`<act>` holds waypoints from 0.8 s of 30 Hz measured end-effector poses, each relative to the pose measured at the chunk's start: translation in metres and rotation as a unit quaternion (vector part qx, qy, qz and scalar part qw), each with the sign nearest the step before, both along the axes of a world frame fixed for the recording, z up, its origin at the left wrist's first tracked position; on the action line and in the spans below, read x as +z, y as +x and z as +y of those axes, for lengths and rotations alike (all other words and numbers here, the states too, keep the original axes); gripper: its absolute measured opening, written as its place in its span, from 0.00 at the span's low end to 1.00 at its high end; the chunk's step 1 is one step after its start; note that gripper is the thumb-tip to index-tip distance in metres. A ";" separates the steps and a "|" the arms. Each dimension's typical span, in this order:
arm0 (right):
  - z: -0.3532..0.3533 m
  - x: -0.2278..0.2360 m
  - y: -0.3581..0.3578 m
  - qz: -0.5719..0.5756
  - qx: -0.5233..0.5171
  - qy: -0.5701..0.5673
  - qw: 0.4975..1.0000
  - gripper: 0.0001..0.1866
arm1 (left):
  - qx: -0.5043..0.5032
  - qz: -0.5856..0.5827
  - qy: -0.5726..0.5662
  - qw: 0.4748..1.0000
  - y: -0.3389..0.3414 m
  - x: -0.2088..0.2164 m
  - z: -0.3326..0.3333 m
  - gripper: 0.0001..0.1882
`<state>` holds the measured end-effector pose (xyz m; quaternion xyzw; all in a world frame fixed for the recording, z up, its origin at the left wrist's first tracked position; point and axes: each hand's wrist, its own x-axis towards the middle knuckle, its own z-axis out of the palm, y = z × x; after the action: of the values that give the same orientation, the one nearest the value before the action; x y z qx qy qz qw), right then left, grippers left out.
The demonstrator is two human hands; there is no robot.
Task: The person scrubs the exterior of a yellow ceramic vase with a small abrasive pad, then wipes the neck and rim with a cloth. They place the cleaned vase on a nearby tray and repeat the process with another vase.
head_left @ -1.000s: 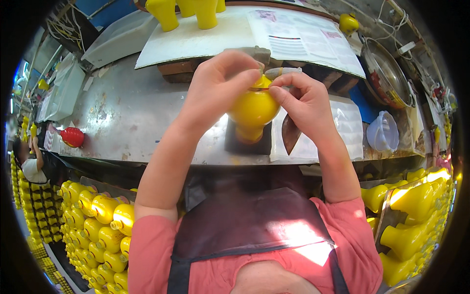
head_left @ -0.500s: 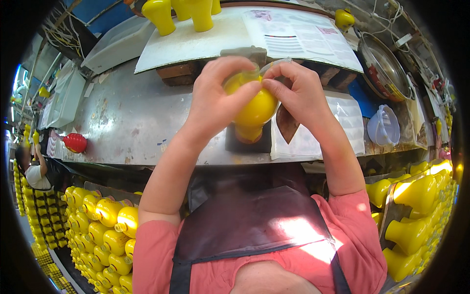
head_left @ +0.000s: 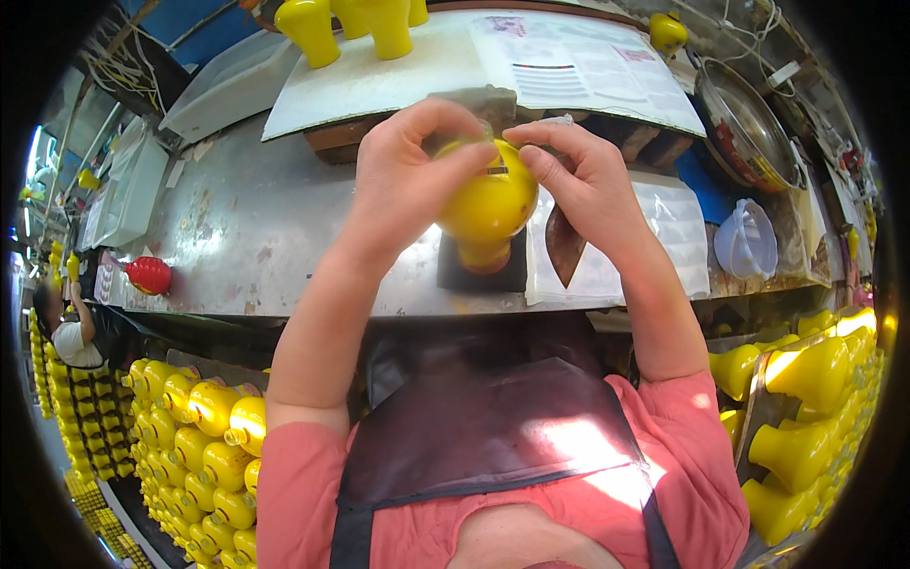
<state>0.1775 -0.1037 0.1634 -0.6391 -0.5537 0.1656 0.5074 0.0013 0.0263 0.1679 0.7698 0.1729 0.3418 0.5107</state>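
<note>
My left hand [head_left: 417, 171] is closed round the clear neck of a glossy yellow gourd-shaped bottle [head_left: 493, 204], its thumb lying along the shoulder. The bottle's narrow end rests over a black pad [head_left: 458, 270]. Beside the left thumb, a small dark strip [head_left: 497, 171] shows on the yellow surface. My right hand [head_left: 583, 175] has its index finger and thumb at the bottle's right shoulder. Below that palm hangs a brown, pointed, leaf-shaped blade [head_left: 565, 248], apparently held by the curled fingers; its upper part is hidden.
Behind my hands lies a raised white board [head_left: 441, 71] bearing printed sheets and several yellow vessels [head_left: 391, 28]. A lavender bucket [head_left: 745, 242] and a metal basin [head_left: 744, 123] stand right, a red ribbed object [head_left: 148, 275] left. Yellow bottles [head_left: 223, 465] are stacked beside me; another person [head_left: 78, 337] works far left.
My left hand has shifted slightly left. The right thumb has come away from the left thumb, opening a gap that shows the dark strip. The brown blade has moved a little with the right hand.
</note>
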 end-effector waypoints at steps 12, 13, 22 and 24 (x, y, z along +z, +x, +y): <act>0.026 0.007 0.013 -0.220 0.019 0.067 0.973 0.07 | -0.108 -0.040 -0.158 0.981 -0.008 -0.013 0.014 0.18; 0.027 0.006 0.014 -0.256 0.015 0.083 0.963 0.06 | -0.111 -0.041 -0.154 0.981 -0.008 -0.013 0.015 0.19; 0.029 -0.002 0.014 -0.269 0.003 0.106 0.957 0.04 | -0.104 -0.026 -0.105 0.989 -0.007 -0.017 0.020 0.24; 0.030 -0.002 0.013 -0.249 0.003 0.111 0.962 0.04 | -0.102 -0.022 -0.095 0.990 -0.006 -0.017 0.021 0.24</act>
<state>0.1907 -0.0739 0.1614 -0.5982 -0.6791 -0.0602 0.4211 -0.0051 0.0471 0.1509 0.7239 0.1134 0.2866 0.6172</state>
